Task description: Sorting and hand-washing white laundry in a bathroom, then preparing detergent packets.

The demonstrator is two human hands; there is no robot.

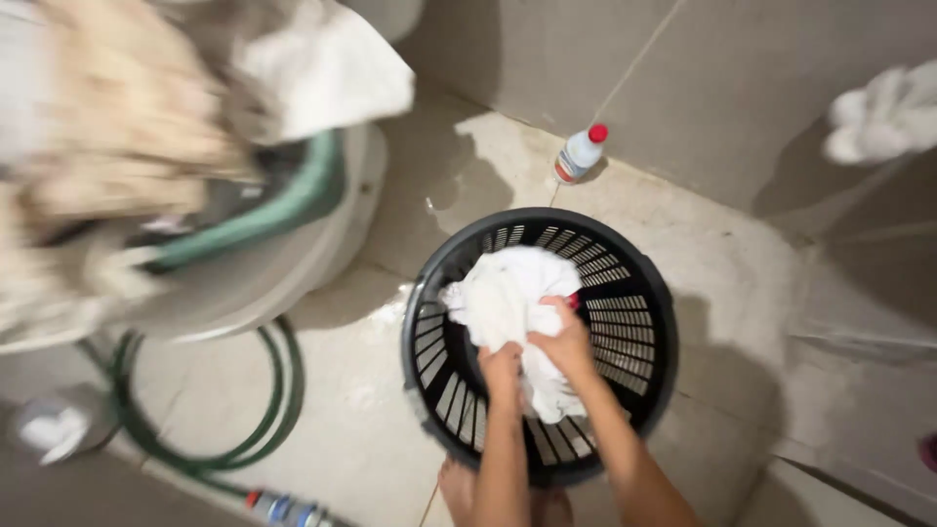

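**Both hands grip a white cloth over a black slatted basket**

The left hand (503, 369) and the right hand (564, 342) come together over a round black plastic laundry basket with slatted sides (634, 337), which stands on a pale, wet-looking tiled floor (381, 429). Both hands are closed around a crumpled white cloth (503, 293). The left hand's fingers are curled tight into the fabric near its lower middle, and the right hand's fingers are bunched on a fold just beside them, so the two hands touch or nearly touch. The cloth lies inside the basket's rim, its bulk spread toward the far left side, with a tail hanging down below the hands toward the near wall of the basket. The person's bare toes show at the bottom edge, just beside the basket.

To the left of the basket sits a large white round tub with a green rim (293, 210), blurred, with beige and white laundry heaped on top of it. A dark green hose (278, 390) loops across the floor below the tub and ends in a coupling at the lower edge. Beyond the basket, against the grey tiled wall, stands a small clear plastic bottle with a red cap (581, 153), well apart from the hands. A blurred white cloth (878, 117) hangs at the upper right.
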